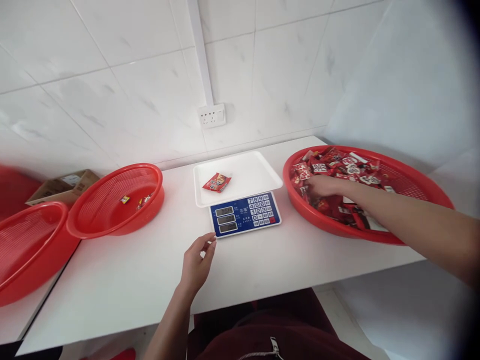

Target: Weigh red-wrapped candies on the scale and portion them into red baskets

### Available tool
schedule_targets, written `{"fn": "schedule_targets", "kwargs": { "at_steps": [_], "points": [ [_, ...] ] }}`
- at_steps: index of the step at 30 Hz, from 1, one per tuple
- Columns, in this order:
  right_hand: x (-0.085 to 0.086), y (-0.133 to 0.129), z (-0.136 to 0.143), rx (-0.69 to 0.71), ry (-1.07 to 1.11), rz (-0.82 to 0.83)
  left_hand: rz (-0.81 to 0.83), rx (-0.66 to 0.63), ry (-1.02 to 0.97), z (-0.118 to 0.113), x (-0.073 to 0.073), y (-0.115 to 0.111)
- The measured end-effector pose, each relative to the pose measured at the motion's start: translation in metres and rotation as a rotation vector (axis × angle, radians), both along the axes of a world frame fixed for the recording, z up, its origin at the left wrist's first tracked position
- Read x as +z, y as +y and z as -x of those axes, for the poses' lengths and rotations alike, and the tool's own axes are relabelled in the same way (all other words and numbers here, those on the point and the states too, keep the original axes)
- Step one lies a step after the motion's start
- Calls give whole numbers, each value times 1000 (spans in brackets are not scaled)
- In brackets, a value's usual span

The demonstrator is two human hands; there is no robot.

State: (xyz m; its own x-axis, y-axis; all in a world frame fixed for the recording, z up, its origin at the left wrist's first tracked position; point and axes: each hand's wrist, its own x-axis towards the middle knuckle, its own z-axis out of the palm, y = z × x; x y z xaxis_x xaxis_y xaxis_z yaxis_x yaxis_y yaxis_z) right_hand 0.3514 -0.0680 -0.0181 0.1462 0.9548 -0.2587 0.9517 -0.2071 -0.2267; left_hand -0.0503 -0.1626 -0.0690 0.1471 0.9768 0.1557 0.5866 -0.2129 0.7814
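Note:
My right hand (318, 186) reaches into the big red basket (296, 202) on the right, which holds many small red snack packets (369, 179). Its fingers are hidden among the packets. By the front left corner of the digital scale (245, 215) is my left hand (197, 257), its fingers loosely bent, thumb and forefinger a little apart, with nothing seen between them. Fingertips there are at or very close to the scale's edge. A single red packet (217, 183) lies on the left part of the white weighing tray (255, 172).
To the left stands a red basket (112, 220) with a few small packets (144, 200) at its bottom. Another red basket (33, 250) overlaps the table's left edge. Behind them sits a cardboard box (67, 185). A wall socket (212, 116) is above the scale.

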Motion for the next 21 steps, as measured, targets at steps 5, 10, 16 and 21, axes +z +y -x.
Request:
{"fn": "schedule_targets", "kwargs": {
  "at_steps": [5,10,16,21],
  "points": [
    [33,-8,-7,96,27,143,-14,-23,16,-4,0,3],
    [50,-13,-21,26,112,41,-4,-55,35,-10,1,5],
    [55,-19,-28,-75,245,-36,-10,-101,49,-15,2,5],
    [53,-22,-28,-126,279,-137,-9,-119,50,-16,2,4]
  ]
}}
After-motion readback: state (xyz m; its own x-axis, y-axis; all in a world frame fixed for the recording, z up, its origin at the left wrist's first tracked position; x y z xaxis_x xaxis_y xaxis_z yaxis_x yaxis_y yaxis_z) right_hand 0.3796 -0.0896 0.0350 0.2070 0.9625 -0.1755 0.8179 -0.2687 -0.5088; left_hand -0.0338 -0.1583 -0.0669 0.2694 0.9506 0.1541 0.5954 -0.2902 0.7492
